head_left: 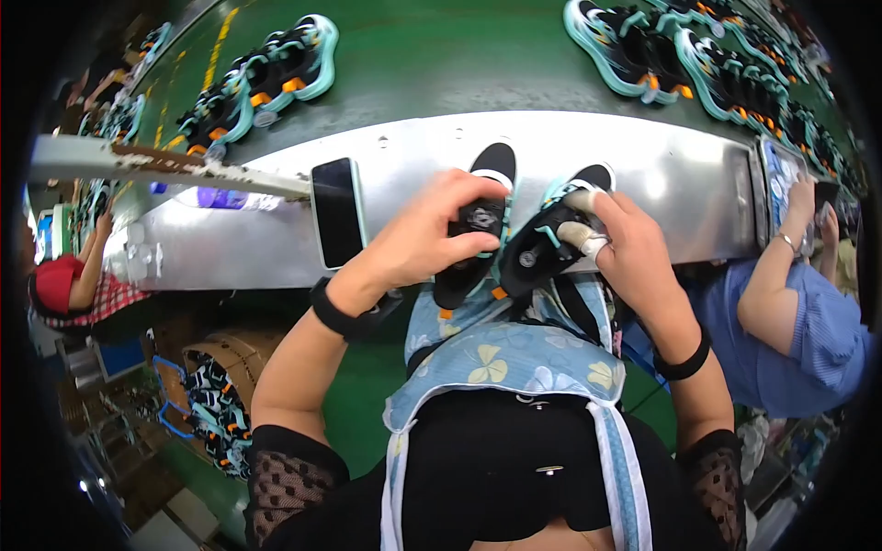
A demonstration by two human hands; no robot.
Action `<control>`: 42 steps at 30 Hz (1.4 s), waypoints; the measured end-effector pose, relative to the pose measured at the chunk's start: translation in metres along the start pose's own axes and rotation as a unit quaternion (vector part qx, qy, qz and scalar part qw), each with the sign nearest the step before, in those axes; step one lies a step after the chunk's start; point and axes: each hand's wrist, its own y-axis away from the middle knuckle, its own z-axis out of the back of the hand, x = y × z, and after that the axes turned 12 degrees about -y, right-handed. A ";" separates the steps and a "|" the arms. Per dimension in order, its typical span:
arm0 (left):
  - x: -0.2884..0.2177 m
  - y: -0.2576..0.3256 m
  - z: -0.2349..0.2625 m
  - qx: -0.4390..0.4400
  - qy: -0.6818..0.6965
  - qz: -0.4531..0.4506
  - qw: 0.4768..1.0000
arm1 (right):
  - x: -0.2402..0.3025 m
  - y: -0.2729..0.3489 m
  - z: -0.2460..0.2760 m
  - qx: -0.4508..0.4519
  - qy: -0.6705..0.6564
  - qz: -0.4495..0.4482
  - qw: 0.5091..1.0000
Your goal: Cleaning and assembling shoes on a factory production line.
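Two black sneakers with pale teal trim and orange heel tabs stand side by side on the metal ledge in front of me, toes away. My left hand [418,230] grips the left sneaker [483,217], its thumb and forefinger curved across the upper. The right sneaker [533,257] is tilted, its heel toward the left one. On its lace area is my right hand [629,241], with pale wraps around the thumb and a finger. Those fingers close on the sneaker's upper; the exact fingertip contact is partly hidden.
A phone [338,213] lies left of my left hand, beside a chipped metal bar [211,172]. Beyond the metal ledge [413,138], a green conveyor [441,64] carries several similar sneakers. Co-workers sit at both sides. A carton [243,354] of shoes stands lower left.
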 end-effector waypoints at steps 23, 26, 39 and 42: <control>0.002 0.009 0.011 -0.006 -0.021 0.086 0.996 | -0.010 -0.002 -0.045 -0.139 -0.071 0.086 0.984; -0.004 0.004 0.012 -0.014 -0.079 0.092 0.993 | -0.015 -0.003 -0.046 -0.134 0.016 0.005 0.991; -0.037 0.008 0.002 -0.170 -0.160 0.032 0.972 | -0.024 -0.015 -0.016 -0.007 -0.171 -0.012 0.985; -0.050 0.016 -0.015 0.071 0.187 0.248 0.948 | -0.047 -0.014 0.002 -0.026 -0.305 -0.050 0.951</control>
